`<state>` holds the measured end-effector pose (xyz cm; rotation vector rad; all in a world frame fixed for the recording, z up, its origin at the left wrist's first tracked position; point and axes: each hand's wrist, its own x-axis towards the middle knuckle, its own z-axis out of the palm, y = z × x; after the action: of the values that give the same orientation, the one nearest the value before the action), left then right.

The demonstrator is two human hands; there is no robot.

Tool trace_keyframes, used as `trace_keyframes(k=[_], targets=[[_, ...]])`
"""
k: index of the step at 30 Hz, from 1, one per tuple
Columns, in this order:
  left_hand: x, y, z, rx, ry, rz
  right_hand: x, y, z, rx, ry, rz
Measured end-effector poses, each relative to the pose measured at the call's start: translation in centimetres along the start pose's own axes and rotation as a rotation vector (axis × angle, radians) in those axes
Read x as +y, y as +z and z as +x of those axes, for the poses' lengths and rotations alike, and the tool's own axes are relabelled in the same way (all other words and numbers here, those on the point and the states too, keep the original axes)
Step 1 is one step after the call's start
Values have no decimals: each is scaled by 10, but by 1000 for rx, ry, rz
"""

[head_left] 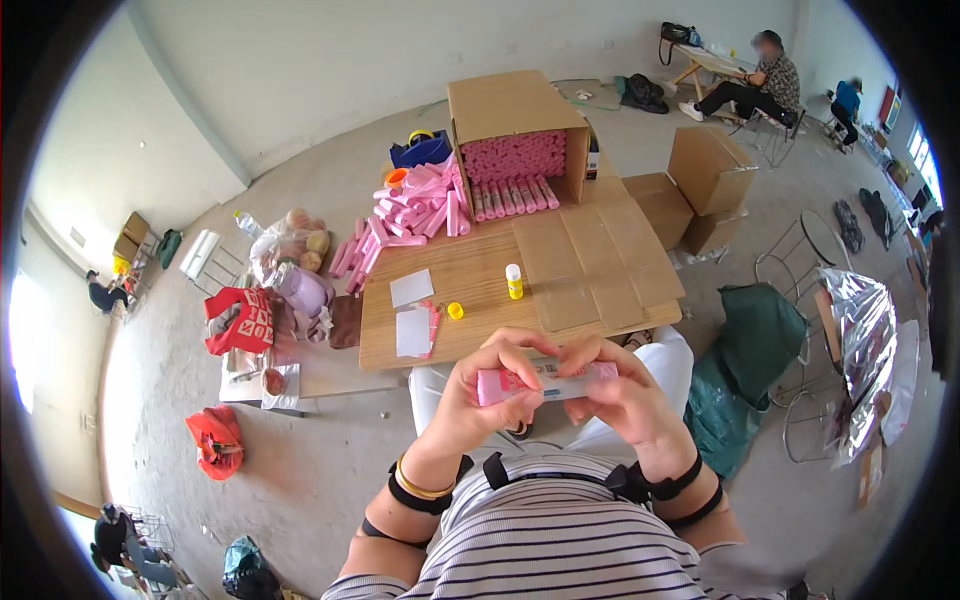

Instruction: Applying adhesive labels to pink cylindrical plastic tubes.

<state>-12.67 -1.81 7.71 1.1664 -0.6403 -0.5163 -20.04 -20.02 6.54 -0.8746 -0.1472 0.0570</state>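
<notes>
I hold a pink roll with a white label point(545, 380) in front of my chest with both hands. My left hand point(478, 395) grips its left end and my right hand point(620, 390) presses the label on its right part. On the wooden table point(480, 290) ahead lie two white label sheets point(412, 310), a yellow cap point(455, 310) and an upright glue stick point(513, 281). Behind them a heap of pink rolls point(415, 210) spills leftward beside an open cardboard box point(515, 135) stacked full of more pink rolls.
Flattened cardboard point(590, 260) covers the table's right side. Closed boxes point(700, 185) stand to the right, with wire stools point(800, 250), a green bag point(750, 340) and silver foil point(865, 340). Bags and red cloth point(240, 320) sit left. Seated people point(760, 85) are at the far right.
</notes>
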Motion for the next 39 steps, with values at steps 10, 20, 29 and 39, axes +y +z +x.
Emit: trace_keyframes(k=[10,20,29,39], targets=[[-24,-14,0,47,14,-296,3,-8,7,-14,-363,-792],[-50,-26,14,232,182,-462,37,-15,26,130,-337,-492],[-100,-39,31,434,-170,-492,75,-42,68,329,-424,-899],[-100,-85,46,418,-215,-712,147,-197,181,406,56,-1200]])
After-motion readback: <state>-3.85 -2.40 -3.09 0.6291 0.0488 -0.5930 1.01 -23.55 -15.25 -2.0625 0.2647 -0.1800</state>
